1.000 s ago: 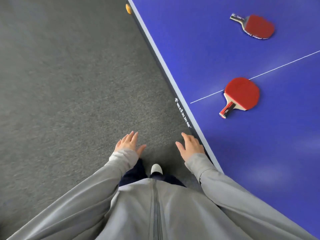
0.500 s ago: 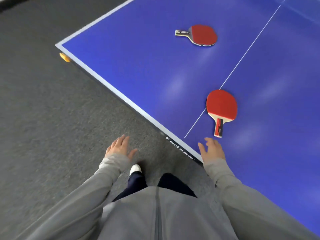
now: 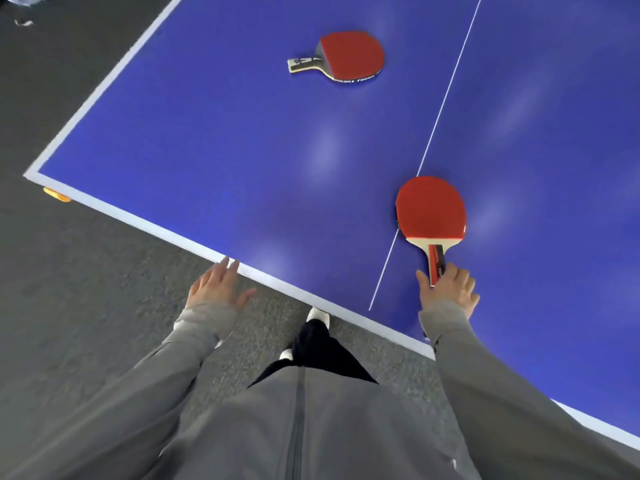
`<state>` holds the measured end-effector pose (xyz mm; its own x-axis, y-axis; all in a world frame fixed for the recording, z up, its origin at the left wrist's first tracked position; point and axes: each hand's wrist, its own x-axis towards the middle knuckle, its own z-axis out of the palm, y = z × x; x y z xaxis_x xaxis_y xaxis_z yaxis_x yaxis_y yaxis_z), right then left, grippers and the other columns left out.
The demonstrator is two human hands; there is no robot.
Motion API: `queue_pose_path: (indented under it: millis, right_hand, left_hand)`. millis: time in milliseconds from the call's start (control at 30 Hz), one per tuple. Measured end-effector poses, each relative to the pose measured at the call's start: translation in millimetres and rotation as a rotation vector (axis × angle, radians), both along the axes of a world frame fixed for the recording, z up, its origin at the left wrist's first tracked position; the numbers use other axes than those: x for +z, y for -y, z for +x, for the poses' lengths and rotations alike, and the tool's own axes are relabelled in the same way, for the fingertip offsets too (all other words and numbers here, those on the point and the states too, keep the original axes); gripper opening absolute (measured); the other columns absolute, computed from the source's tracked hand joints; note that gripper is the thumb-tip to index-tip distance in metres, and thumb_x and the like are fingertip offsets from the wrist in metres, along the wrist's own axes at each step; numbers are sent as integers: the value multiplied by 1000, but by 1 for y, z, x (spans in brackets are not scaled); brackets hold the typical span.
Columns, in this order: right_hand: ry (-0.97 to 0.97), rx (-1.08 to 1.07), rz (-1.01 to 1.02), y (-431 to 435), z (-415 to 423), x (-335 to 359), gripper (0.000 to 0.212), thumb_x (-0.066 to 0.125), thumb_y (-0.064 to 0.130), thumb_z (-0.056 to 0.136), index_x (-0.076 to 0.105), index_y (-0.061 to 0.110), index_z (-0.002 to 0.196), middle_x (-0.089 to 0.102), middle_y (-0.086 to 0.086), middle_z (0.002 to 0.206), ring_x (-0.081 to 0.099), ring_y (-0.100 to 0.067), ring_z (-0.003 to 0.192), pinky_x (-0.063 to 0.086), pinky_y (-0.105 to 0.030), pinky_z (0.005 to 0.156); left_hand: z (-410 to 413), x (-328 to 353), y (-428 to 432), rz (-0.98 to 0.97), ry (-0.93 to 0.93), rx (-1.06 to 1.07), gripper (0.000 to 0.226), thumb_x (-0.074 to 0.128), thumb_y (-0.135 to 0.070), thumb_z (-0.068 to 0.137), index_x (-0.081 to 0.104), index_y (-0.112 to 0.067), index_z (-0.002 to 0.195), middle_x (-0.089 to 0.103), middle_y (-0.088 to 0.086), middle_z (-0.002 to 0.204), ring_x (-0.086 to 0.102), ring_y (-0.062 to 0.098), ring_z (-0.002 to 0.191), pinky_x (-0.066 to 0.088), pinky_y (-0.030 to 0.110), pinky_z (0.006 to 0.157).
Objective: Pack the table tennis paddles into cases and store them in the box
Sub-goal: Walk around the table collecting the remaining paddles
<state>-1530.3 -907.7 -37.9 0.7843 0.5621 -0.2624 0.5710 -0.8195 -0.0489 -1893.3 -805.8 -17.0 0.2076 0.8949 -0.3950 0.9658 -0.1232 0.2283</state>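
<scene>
Reached fwd: right hand pinches near paddle by handle for pickup; left hand open, bracing on tabletop edge.

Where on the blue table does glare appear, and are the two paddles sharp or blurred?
Head view: soft pale glare patches lie on the table, between the far paddle and the near paddle, and right of the latter; both paddles are fairly sharp; the carpet at the left looks smeared; the wide lens bends the table's edge slightly.
</scene>
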Motion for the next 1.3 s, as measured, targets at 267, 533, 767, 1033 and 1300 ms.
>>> queue_pose_path:
  millis: [267,533,767,1033,1300]
  right_hand:
    - [-206,-248,136,-36,20,-7,40,61,31,88,51,2,112,54,-20,114,52,-41,107,44,-47,90]
    - [-307,-501,354,-73,-9,-3,31,57,30,87,39,11,103,51,-3,66,51,-33,69,36,-34,64]
    - [-241,-623,461,-157,-47,16,33,57,26,89,41,6,109,53,-8,69,47,-31,64,34,-33,65]
    - [-182,-839,502,-217,-70,25,34,58,27,89,41,6,110,53,-7,69,50,-35,68,43,-39,68]
    - [-86,-913,508,-217,-77,23,32,62,25,87,42,9,106,51,2,67,49,-32,67,40,-36,66]
  left_hand:
    - [18,-5,-80,-13,-24,2,66,52,-44,90,30,-17,146,25,3,155,26,25,140,24,41,111]
    - [37,-7,-188,-34,73,-81,64,52,-40,92,29,-16,146,26,3,154,25,27,140,24,44,111]
    - [82,-6,-352,-4,144,-240,65,51,-35,93,25,-13,147,22,6,156,21,29,141,21,43,115]
    - [188,-12,-495,103,119,-349,71,51,-38,92,16,-12,148,21,9,154,23,29,139,29,47,106]
    - [246,-41,-529,56,214,-452,47,68,-38,80,54,-8,112,53,14,116,47,34,112,42,44,87]
